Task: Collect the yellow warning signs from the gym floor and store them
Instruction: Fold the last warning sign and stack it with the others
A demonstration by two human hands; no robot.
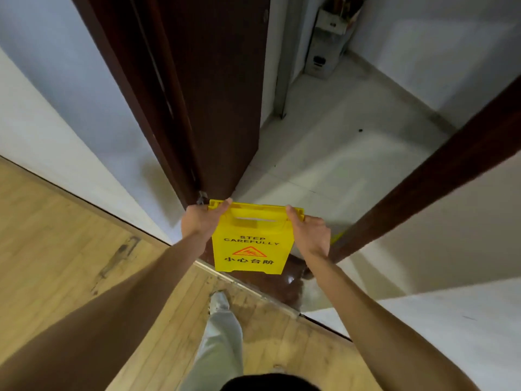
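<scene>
Doorway, seen from head height. Wood-plank floor [56,235] underfoot; pale tiled floor [338,142] beyond the dark threshold [270,280]. Dark brown door [214,94] stands open on the left, matching door frame [439,176] on the right. White walls. Grey metal unit [324,43] against the far wall of the tiled room.

Yellow warning sign [252,244], folded flat, held upright in the air above the threshold. Left hand [201,221] grips its top left corner; right hand [310,235] grips its top right corner. Text reads "STEP CAREFULLY". One shoe [219,301] on the wood planks.
</scene>
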